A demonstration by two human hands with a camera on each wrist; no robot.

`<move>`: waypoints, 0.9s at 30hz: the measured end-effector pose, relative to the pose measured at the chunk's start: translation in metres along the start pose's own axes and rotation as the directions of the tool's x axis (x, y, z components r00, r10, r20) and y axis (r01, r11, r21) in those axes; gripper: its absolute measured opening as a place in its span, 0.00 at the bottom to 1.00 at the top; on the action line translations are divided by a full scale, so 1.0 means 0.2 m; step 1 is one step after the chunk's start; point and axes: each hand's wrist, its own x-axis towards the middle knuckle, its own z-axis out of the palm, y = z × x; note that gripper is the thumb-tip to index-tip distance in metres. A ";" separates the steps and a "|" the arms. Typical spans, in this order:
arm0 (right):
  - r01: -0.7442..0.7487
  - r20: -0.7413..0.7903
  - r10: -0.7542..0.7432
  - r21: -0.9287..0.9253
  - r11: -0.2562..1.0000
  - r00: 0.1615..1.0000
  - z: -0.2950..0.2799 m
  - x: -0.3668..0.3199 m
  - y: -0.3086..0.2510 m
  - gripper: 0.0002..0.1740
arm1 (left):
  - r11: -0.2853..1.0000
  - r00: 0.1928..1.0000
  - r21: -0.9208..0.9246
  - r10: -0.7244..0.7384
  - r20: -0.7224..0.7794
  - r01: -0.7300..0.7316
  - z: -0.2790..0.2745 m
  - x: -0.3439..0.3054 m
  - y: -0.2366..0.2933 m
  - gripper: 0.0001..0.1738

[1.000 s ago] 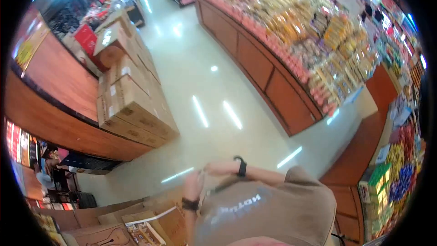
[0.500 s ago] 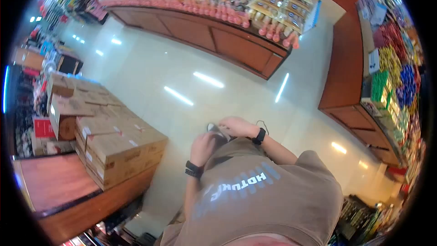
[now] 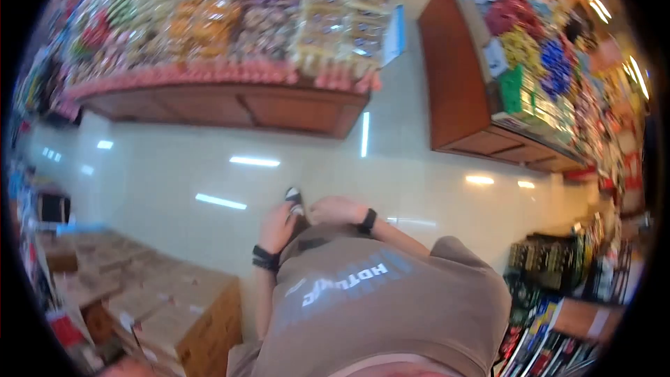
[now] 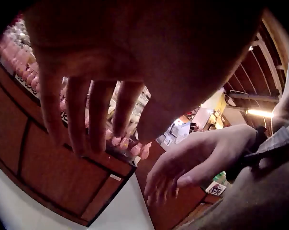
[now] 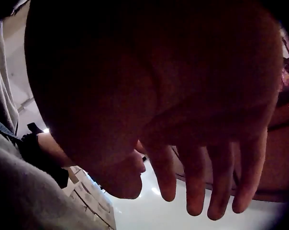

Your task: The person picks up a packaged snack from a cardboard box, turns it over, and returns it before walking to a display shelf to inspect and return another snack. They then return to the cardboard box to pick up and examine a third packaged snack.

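Note:
Both hands are in front of the person's waist, above the floor. The left hand (image 3: pixel 278 227) is nearer the left side, its fingers hanging spread and slightly bent in the left wrist view (image 4: pixel 94 96), with nothing in them. Close beside it, the right hand (image 3: pixel 339 210) points leftward; in the right wrist view (image 5: pixel 197 143) its fingers hang apart and relaxed, holding nothing. A gap separates the hands in the left wrist view. Dark bands circle both wrists. A dark shoe with white (image 3: pixel 294 199) shows between the hands.
A wooden counter (image 3: pixel 279 108) piled with packaged goods (image 3: pixel 202 24) stands ahead. Another wooden counter (image 3: pixel 453 77) is at the right. Stacked cardboard boxes (image 3: pixel 167 300) are at the lower left, and shelved goods (image 3: pixel 548 265) at the lower right. Shiny floor (image 3: pixel 167 160) lies between.
The view has swung rightward, so the counter of packages has shifted left and the boxes have moved to the lower left. Both hands remain close together at the waist.

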 end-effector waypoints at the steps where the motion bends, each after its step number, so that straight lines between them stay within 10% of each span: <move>1: -0.016 -0.117 0.026 0.089 0.996 0.993 -0.08 0.01 -0.05 0.13 | 1.000 0.999 -0.004 0.030 -0.024 -0.030 -0.03 0.05 -0.04 0.19; 5: 0.037 -0.061 -0.040 -0.065 0.997 0.997 -0.20 0.19 0.00 0.15 | 0.998 0.998 -0.027 0.059 -0.012 -0.059 -0.16 0.25 -0.15 0.19; 16: -0.200 -0.369 0.270 0.217 0.955 0.889 -0.54 0.33 -0.04 0.16 | 0.985 0.954 0.013 0.162 0.254 -0.171 -0.31 0.71 -0.48 0.17; 27: -0.196 -0.631 0.398 0.366 0.910 0.666 -0.70 0.34 0.34 0.17 | 0.901 0.856 -0.044 0.424 0.297 -0.431 -0.22 1.46 -0.21 0.19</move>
